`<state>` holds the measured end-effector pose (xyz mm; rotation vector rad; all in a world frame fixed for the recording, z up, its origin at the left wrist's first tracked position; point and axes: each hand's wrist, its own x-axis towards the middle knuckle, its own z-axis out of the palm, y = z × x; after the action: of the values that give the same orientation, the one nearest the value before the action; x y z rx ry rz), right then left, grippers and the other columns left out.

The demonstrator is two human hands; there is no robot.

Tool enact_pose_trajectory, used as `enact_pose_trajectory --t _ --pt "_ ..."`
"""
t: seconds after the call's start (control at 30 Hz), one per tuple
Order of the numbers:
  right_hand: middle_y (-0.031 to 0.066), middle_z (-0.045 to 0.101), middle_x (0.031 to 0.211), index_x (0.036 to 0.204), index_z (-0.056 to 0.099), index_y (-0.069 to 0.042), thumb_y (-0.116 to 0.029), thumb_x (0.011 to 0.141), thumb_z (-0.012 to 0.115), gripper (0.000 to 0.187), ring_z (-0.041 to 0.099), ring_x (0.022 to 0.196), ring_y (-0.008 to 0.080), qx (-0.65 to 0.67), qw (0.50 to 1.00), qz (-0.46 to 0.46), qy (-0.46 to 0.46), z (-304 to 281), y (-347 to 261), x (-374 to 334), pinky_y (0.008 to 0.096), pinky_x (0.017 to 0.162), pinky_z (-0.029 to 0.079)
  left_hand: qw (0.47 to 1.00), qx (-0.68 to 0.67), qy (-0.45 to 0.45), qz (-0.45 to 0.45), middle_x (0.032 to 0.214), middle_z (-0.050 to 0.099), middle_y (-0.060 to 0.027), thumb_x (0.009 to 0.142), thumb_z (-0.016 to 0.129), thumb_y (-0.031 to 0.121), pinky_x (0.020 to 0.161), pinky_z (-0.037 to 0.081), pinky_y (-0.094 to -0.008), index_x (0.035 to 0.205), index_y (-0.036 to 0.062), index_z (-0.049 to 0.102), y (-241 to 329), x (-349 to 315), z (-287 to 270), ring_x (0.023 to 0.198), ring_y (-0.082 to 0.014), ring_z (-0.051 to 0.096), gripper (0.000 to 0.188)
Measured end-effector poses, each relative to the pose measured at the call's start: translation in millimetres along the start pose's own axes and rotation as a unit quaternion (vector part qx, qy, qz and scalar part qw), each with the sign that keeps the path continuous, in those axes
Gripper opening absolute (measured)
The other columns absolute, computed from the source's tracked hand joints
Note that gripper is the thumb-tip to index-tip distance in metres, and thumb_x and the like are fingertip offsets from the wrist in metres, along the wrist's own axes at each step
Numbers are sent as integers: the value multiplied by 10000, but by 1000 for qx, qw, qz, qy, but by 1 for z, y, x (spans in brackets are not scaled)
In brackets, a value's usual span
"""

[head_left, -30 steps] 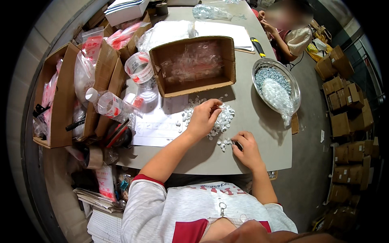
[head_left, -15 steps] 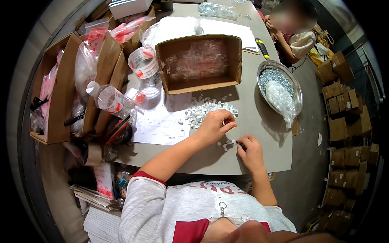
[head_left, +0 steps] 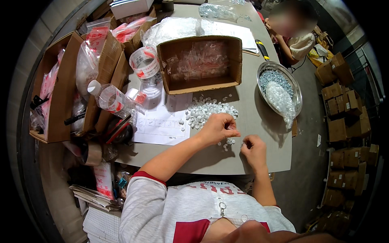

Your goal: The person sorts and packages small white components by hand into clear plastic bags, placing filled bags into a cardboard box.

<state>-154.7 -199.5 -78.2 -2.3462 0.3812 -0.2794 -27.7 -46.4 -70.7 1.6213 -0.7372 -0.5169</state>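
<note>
White, button-like pieces (head_left: 198, 114) lie heaped on the grey table (head_left: 271, 152), on the near side of the cardboard box (head_left: 235, 60), with a few more gathered below the left hand (head_left: 221, 126). From where I stand, that hand's thumb and forefinger are drawn close together over the heap's near edge; whether something small sits between them I can't tell. The right hand (head_left: 255, 153) is curled narrow just beside the few loose pieces, and I can't make out what its fingertips hold. Clear packets (head_left: 202, 60) fill the box, and a metal bowl (head_left: 297, 90) of silvery bits stands off to the right.
</note>
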Motion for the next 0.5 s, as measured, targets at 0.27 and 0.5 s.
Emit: enact_pose_trajectory --t 0.27,0.5 --pt "72 570 754 773 589 22 17 680 598 94 570 649 113 236 971 24 12 -13 -27 12 225 581 479 993 8 -105 53 642 574 -99 661 746 144 555 447 -282 722 -11 569 -7 -1 9 591 -173 556 243" --pt "103 585 812 806 605 11 14 681 616 125 605 708 160 191 979 -64 -26 -8 -49 16 262 645 519 990 34 -134 -9 668 588 -148 654 647 72 573 464 -324 775 -26 560 3 -5 10 628 -234 604 178"
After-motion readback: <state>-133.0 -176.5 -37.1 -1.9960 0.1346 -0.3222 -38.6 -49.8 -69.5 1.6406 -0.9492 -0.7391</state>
